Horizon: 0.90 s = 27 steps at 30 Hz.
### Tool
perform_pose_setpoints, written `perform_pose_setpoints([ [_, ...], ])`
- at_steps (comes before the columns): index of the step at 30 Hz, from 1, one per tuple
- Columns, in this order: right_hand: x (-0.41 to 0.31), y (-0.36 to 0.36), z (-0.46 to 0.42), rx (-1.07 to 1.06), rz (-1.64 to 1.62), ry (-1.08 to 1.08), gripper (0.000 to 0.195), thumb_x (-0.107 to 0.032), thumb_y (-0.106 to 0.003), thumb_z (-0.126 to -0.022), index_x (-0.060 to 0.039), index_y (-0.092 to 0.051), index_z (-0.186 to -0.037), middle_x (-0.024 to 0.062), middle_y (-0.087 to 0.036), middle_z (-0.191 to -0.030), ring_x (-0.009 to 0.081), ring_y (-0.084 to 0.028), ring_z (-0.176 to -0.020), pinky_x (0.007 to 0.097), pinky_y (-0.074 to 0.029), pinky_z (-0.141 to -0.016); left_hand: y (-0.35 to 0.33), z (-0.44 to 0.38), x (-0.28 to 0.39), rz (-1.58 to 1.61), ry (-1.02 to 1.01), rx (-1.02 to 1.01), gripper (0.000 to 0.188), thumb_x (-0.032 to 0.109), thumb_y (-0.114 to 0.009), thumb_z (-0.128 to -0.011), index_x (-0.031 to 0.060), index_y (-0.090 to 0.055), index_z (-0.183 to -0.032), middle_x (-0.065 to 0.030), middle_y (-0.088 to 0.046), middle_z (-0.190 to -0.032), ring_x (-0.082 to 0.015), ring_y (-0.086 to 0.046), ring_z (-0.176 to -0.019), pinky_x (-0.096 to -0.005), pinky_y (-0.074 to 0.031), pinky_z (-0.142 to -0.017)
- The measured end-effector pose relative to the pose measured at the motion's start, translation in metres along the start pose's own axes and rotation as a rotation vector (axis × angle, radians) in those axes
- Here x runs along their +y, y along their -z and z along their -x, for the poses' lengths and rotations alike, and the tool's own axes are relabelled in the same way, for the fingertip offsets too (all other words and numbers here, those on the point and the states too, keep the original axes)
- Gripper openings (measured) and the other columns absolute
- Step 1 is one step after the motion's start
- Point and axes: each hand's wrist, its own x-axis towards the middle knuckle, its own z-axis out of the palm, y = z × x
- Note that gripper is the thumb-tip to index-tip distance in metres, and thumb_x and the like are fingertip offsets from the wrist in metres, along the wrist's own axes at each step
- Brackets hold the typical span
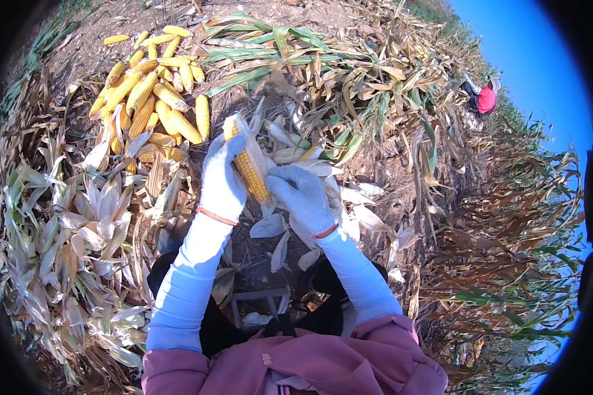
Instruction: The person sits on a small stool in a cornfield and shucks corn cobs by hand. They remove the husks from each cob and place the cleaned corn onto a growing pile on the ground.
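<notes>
Both my hands wear white knit gloves with an orange band at each wrist. My left hand [223, 170] grips an ear of corn [249, 170] from its left side, thumb across the upper part. Yellow kernels show along the ear's left face, while pale husk still wraps its tip and right side. My right hand [299, 195] is closed at the ear's lower right, with its fingertips on the peeled-back husk. Below the hands, loose pale husk leaves [269, 226] lie on the soil. Several ears partly in husk [289, 148] lie just beyond my right hand.
A heap of bare yellow corn ears [143, 94] lies ahead on the left. Husks [74, 252] pile up at my left. Cut stalks with leaves [296, 54] stretch across the front and right. A small frame [260, 296] stands between my legs. Another person [483, 98] is far off at right.
</notes>
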Motion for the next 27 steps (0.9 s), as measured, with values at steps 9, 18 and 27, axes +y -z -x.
perform_pose_setpoints([
  [9,-0.005,-0.004,-0.008,-0.067,0.078,0.035,0.031,-0.025,-0.069,-0.083,0.0033,-0.071,-0.096,0.0106,-0.070,-0.092,0.0151,-0.065,-0.083,0.0289,-0.051,-0.076,0.003,0.000,-0.002,-0.130,-0.023,0.019,0.039,0.017,-0.059,-0.091,0.0017,-0.056,-0.127,-0.0062,-0.061,-0.104,-0.0171,-0.059,-0.097,-0.0310,-0.047,-0.089],
  [18,-0.014,0.002,0.005,-0.005,-0.156,-0.082,0.034,-0.025,-0.069,-0.086,0.0033,-0.068,-0.104,0.0085,-0.070,-0.092,0.0147,-0.065,-0.085,0.0299,-0.052,-0.075,0.005,0.000,0.004,-0.079,-0.052,0.033,0.028,0.013,-0.063,-0.088,0.0016,-0.063,-0.113,-0.0059,-0.063,-0.098,-0.0168,-0.061,-0.090,-0.0310,-0.049,-0.083],
  [27,-0.005,-0.008,-0.011,-0.010,-0.181,0.026,0.044,-0.029,-0.071,-0.085,0.0034,-0.067,-0.114,0.0148,-0.070,-0.103,0.0188,-0.067,-0.093,0.0317,-0.051,-0.083,-0.003,0.003,0.005,-0.096,0.042,-0.043,0.034,0.012,-0.056,-0.092,0.0015,-0.056,-0.124,-0.0074,-0.062,-0.105,-0.0174,-0.060,-0.098,-0.0308,-0.049,-0.086],
])
